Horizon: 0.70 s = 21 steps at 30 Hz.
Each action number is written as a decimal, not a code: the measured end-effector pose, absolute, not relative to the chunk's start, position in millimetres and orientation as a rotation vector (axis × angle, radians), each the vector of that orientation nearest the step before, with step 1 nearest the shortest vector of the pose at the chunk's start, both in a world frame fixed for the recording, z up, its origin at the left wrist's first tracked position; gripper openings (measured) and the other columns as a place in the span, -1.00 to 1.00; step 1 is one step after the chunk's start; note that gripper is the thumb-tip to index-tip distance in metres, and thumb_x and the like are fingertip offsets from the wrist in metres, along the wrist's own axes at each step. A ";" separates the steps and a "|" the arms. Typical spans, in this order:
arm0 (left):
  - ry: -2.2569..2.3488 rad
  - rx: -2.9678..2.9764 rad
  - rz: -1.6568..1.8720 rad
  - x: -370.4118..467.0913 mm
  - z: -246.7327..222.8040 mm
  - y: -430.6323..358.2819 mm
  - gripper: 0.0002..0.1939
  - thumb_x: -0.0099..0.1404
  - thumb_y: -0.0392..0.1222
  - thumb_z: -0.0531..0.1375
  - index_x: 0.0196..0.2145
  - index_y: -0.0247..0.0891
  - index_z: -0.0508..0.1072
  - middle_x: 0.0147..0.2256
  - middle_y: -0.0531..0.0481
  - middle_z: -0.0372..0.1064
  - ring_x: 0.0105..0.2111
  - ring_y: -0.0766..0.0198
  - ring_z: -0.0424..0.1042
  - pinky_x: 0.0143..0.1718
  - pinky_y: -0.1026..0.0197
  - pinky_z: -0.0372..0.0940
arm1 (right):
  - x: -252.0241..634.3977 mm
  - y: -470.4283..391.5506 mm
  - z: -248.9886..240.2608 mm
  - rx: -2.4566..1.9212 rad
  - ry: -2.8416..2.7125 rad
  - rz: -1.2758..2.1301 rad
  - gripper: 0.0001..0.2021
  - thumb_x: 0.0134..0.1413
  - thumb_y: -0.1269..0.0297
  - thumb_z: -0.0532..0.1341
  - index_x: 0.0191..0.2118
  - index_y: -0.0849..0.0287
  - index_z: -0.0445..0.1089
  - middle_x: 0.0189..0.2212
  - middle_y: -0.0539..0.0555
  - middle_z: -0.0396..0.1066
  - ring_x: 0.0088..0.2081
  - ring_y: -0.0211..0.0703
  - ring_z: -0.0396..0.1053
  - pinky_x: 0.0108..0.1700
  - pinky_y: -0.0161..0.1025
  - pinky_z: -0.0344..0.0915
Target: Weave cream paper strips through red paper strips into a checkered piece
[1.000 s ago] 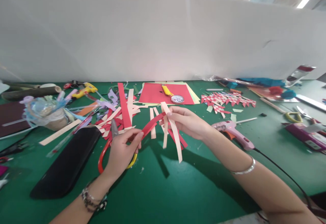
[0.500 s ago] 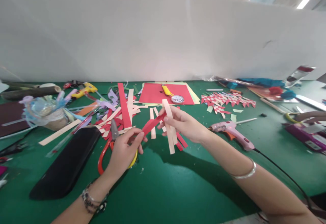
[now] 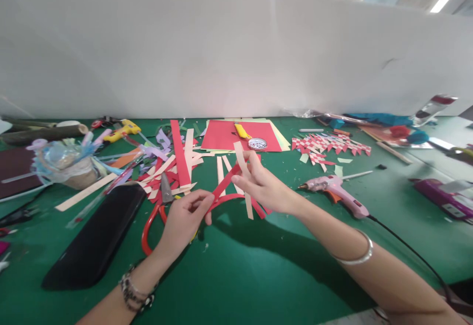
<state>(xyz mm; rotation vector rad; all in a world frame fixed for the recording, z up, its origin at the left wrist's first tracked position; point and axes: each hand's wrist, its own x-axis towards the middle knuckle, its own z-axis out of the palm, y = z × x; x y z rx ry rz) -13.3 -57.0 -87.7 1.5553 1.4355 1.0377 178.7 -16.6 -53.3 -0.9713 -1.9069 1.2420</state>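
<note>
Between my hands stretches a red paper strip (image 3: 223, 184), with a second red band curving below it. My left hand (image 3: 187, 216) pinches the lower left ends of the red paper. The fingers of my right hand (image 3: 260, 179) are closed on the upper end, where a cream strip (image 3: 248, 202) crosses the red one and hangs down. Behind them, cream strips (image 3: 220, 172) and red strips lie on the green table (image 3: 236, 276). Orange-handled scissors (image 3: 147, 231) rest partly under my left hand.
A black case (image 3: 96, 236) and paper scraps (image 3: 158, 172) are at left. Red sheets (image 3: 218, 135) carry a yellow cutter (image 3: 242, 130) and a round tin (image 3: 257, 144). At right are woven paper pieces (image 3: 325, 144) and a pink glue gun (image 3: 338, 192) with a cable.
The red paper has spread into two bands between my hands. The cream paper at my right hand looks narrower now. Another person's hand at the far right has moved away from the purple object.
</note>
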 end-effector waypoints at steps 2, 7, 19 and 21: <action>1.470 1.587 1.063 -12.8 -87.3 -57.7 -0.68 0.18 0.05 0.09 -0.52 -0.25 0.41 -0.78 0.13 0.25 -0.78 0.41 0.10 -0.75 0.37 0.01 | 178.2 -18.6 -51.4 -0.984 -1.963 1.188 -0.80 0.20 0.23 0.05 -0.11 0.09 0.03 -0.48 -0.11 0.09 -0.52 -0.33 0.07 -0.47 -0.30 0.11; 1.505 1.623 1.098 -13.3 -89.2 -58.0 -0.69 0.18 0.02 0.09 -0.50 -0.25 0.43 -0.76 0.12 0.28 -0.76 0.39 0.13 -0.73 0.36 0.03 | 179.9 -16.8 -55.0 -1.017 -2.087 1.079 -0.59 0.16 0.40 0.01 0.13 0.12 -0.04 -0.51 -0.10 0.19 -0.51 -0.31 0.17 -0.43 -0.32 0.14; 1.345 1.532 1.160 -11.9 -100.6 -56.9 -0.78 0.28 -0.01 0.05 -0.32 -0.22 0.27 -0.55 0.11 0.38 -0.69 0.39 0.30 -0.62 0.32 0.22 | 185.5 -14.3 -49.9 -1.041 -2.051 1.091 -0.51 0.08 0.43 0.08 0.12 0.16 -0.07 -0.47 -0.06 0.29 -0.44 -0.23 0.30 -0.36 -0.24 0.23; 1.317 1.523 1.160 -11.3 -101.2 -57.0 -0.79 0.28 -0.02 0.04 -0.31 -0.22 0.25 -0.53 0.11 0.39 -0.70 0.39 0.31 -0.62 0.32 0.21 | 186.8 -15.1 -48.6 -0.957 -2.031 1.256 -0.67 0.10 0.38 0.10 -0.02 0.13 0.02 -0.43 -0.04 0.31 -0.38 -0.22 0.33 -0.30 -0.23 0.26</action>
